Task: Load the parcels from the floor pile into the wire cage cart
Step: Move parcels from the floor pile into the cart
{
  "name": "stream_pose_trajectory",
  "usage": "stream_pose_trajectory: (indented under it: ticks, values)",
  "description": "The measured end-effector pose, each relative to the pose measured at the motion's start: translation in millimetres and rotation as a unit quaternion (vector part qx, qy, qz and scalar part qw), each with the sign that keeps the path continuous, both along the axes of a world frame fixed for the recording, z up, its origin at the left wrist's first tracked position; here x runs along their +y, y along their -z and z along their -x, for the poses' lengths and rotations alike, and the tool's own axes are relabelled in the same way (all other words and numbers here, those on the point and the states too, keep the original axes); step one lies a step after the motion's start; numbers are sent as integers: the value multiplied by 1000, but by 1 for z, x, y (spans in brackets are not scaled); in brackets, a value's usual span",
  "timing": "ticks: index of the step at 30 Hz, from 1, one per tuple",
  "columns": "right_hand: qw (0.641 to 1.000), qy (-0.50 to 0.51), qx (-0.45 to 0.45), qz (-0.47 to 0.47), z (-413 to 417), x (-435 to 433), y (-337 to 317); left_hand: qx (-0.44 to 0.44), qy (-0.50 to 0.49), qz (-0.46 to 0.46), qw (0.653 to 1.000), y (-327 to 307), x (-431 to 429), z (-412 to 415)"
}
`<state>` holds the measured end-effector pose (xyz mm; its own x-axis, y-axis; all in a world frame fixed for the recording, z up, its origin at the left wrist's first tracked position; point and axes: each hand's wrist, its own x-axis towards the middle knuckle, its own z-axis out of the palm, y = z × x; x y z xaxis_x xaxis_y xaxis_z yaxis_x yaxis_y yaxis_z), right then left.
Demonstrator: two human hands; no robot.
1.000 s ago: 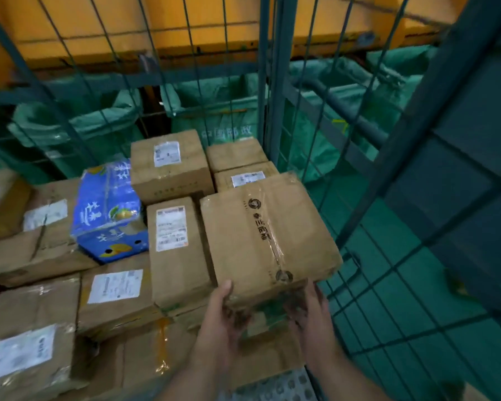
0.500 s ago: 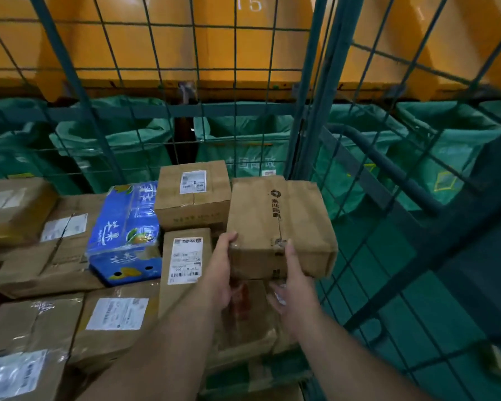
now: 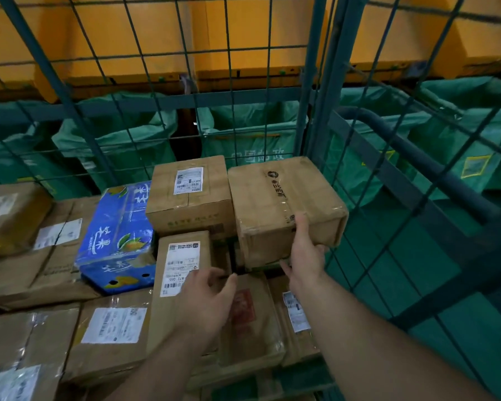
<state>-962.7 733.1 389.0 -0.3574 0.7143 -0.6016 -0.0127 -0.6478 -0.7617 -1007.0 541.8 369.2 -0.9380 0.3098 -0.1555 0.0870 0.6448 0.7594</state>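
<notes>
Nearest to me, both bare forearms reached forward into the wire cage cart [image 3: 315,82], over parcels that lay packed side by side. On the near left I saw a flat parcel [image 3: 110,328] with a white label on top. Just right of it a red-stamped parcel [image 3: 249,314] lay between the two arms.

The left hand [image 3: 206,296] hovered over the near end of a tall labelled parcel [image 3: 182,264]. Its fingers were loosely curled and relaxed, grasping nothing. I could not tell whether it touched the label beneath it.

A little farther and to the right, the right hand [image 3: 304,253] was grasping the brown parcel [image 3: 284,204] at its near lower edge. The thumb lay up the near face and the fingers were tucked under the bottom. That parcel sat high in the far right corner of the cart, above the lower layer and close to the corner post. It had a printed logo and clear tape along its top. I could not tell whether its weight was fully down on the boxes below.

Just to its left, side by side with it, stood a far labelled box [image 3: 190,195]. Left of that, a blue mango carton [image 3: 119,235] lay tilted on plain brown boxes.

Beyond the mesh hung green sacks [image 3: 243,131], and above them were yellow bins [image 3: 243,39].
</notes>
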Motion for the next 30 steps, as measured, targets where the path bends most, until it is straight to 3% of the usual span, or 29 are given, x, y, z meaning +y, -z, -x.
stream_pose_trajectory:
  ticks: [3, 8, 12, 21, 24, 26, 30]
  values:
    - [999, -29, 18, -19, 9, 10, -4, 36, 18, 39, 998, 3, -3, 0]
    - [981, -51, -160, -95, 23, 20, -11, 59, 41, 73, 995, 1, -3, -5]
    - [999, -16, -25, -16, 33, 16, -19, 71, 74, 106, 989, 2, -6, -10]
    - [983, -171, -26, 56, 85, 66, -53, -14, 164, 159, 973, -12, -12, -12]
    - [982, -185, -35, -6, 82, 55, -46, -59, 160, 113, 979, -26, -18, -22]
    - [984, -144, -74, -68, 71, 39, -36, -65, 139, 70, 986, -36, -20, -33]
    - [959, -110, -104, -238, 14, -23, -25, -78, 110, 16, 991, -44, -24, -66]
